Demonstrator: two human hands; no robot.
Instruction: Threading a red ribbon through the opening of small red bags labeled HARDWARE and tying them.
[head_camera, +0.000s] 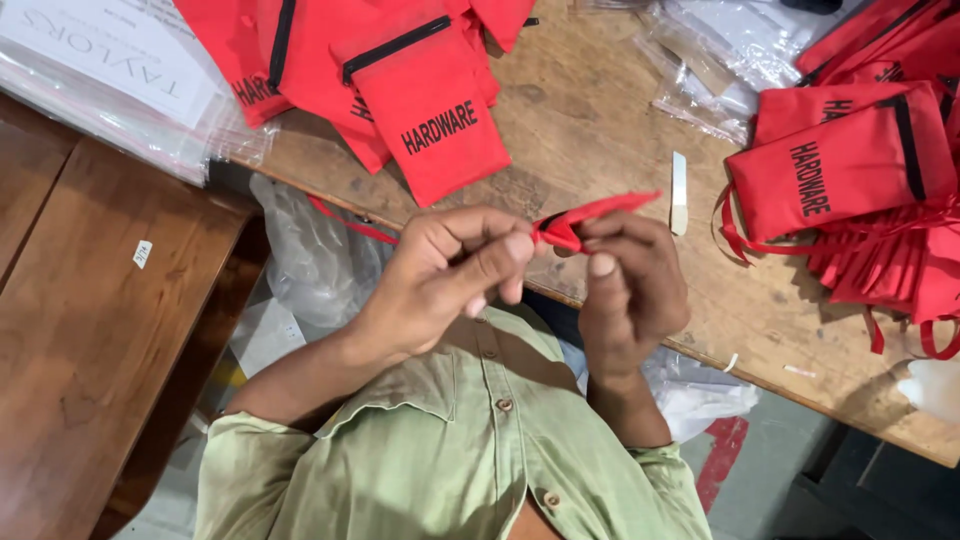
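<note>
From the left, I see a stack of clear plastic packets (110, 80) with white paper inside, glossy and slippery, on the far left corner of the worn wooden table (590, 110). Next come flat red zip pouches (420, 95) of matte woven cloth with black zippers. Nearer, my left hand (450, 265) is closed, thumb and forefinger pinching one end of a red fabric strip (595, 215), held in the air over the table's near edge. My right hand (630, 285) is closed on its other end. I judge the fold wants a firm pinch and even tension, so the thin, limp cloth creases straight. A small white strip (680, 192) lies just beyond, and further right is a pile of red pouches with ribbon ties (850, 175).
</note>
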